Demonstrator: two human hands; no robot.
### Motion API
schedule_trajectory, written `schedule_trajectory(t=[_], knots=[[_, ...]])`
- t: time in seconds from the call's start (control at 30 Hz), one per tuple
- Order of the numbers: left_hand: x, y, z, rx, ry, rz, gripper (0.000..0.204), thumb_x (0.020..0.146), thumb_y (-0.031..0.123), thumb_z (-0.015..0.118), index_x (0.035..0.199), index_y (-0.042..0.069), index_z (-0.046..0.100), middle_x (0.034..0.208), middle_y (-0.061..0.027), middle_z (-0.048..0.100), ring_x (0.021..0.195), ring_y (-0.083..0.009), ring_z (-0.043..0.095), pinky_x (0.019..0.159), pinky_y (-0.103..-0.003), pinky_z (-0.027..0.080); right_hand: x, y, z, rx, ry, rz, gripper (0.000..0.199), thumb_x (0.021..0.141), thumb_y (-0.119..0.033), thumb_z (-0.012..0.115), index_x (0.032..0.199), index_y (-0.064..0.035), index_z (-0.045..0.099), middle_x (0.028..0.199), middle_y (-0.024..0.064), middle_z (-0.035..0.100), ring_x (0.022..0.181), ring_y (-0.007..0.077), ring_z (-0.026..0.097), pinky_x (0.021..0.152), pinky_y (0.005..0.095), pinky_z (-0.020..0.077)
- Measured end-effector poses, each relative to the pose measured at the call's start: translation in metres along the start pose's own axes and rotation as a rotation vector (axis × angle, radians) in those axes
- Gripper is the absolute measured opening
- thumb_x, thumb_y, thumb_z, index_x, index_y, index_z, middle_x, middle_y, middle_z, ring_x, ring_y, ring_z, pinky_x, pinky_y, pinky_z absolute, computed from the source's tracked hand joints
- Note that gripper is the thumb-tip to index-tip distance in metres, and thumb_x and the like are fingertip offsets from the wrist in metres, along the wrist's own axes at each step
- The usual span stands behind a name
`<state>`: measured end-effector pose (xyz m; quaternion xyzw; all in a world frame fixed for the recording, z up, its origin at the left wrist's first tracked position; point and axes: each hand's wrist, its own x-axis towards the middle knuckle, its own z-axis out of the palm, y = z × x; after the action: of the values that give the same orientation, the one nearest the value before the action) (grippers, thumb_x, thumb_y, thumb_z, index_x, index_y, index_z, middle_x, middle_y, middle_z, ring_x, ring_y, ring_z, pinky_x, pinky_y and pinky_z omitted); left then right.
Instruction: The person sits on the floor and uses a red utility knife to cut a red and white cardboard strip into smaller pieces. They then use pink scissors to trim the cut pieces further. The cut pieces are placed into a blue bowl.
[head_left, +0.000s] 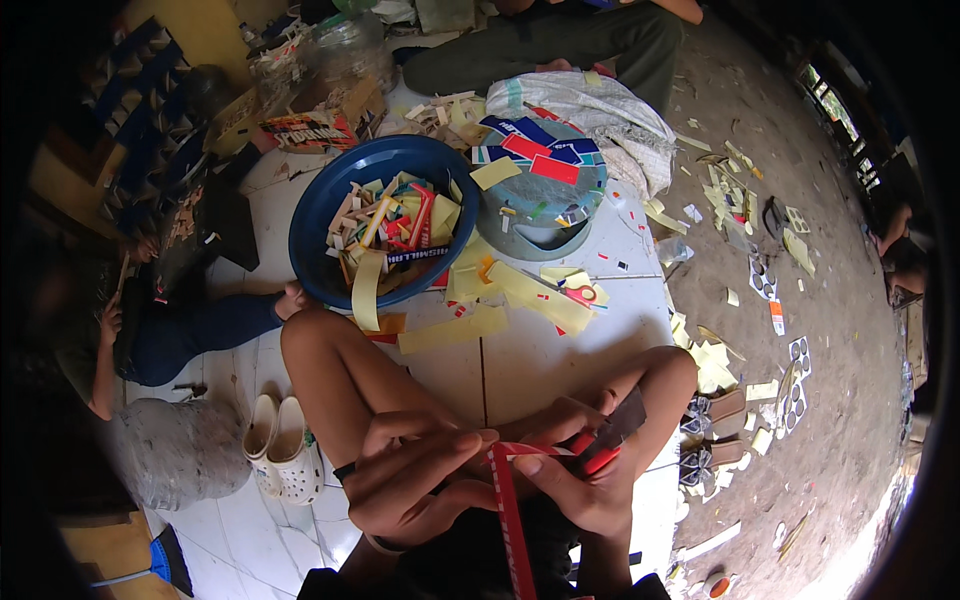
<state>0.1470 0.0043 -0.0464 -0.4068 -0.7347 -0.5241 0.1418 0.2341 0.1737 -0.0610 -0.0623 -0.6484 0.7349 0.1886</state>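
My left hand (pixel 425 475) is closed, its thumb and fingertips at the bent top corner of a red strip (pixel 512 530) with white edging and lettering. The strip hangs down between my knees, and a short part of it turns right into my right hand (pixel 590 490). My right thumb presses on that part. Also in the closed right hand is a flat-bladed tool with a red handle (pixel 602 458) and a wide dark blade (pixel 624 420) pointing up and right. The fingers partly hide its grip.
Beyond my knees stands a blue basin (pixel 308 270) of wooden pieces and strips, beside a round grey-green container (pixel 490 215) with coloured strips on top. Yellow scraps and orange-handled scissors (pixel 580 294) lie nearby. White clogs (pixel 290 455) stand left. Other people sit at far side and left.
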Motion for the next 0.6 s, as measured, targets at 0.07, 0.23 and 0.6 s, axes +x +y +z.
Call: schedule_trajectory(t=[0.07, 0.23, 0.6], knots=[[0.005, -0.001, -0.008, 0.048, -0.057, 0.075, 0.048, 0.061, 0.029, 0.092, 0.101, 0.005, 0.081, 0.099, -0.0062, 0.078, 0.088, -0.0198, 0.064, 0.072, -0.029, 0.055, 0.001, -0.004, -0.004, -0.11, -0.03, -0.056, 0.016, 0.081, 0.004, 0.084, 0.089, -0.0008, 0.071, 0.074, -0.0007, 0.058, 0.061, 0.0055, 0.048, 0.059, 0.0232, 0.0327], [0.009, -0.004, -0.013, 0.123, -0.112, 0.228, 0.05, 0.061, 0.029, 0.092, 0.103, 0.004, 0.08, 0.098, -0.0072, 0.077, 0.089, -0.0212, 0.065, 0.071, -0.03, 0.057, 0.003, -0.009, -0.005, -0.122, -0.018, -0.052, 0.017, 0.08, 0.002, 0.085, 0.087, -0.002, 0.07, 0.071, -0.0026, 0.057, 0.058, 0.0033, 0.046, 0.056, 0.0222, 0.0303], [0.004, -0.007, -0.001, 0.168, 0.136, 0.128, 0.04, 0.07, 0.02, 0.093, 0.098, -0.002, 0.076, 0.088, -0.012, 0.074, 0.08, -0.028, 0.068, 0.069, -0.039, 0.057, 0.012, -0.02, 0.014, -0.153, 0.019, -0.039, 0.025, 0.078, -0.003, 0.087, 0.099, 0.0013, 0.073, 0.076, 0.0039, 0.063, 0.061, 0.0108, 0.054, 0.057, 0.0264, 0.0411]])
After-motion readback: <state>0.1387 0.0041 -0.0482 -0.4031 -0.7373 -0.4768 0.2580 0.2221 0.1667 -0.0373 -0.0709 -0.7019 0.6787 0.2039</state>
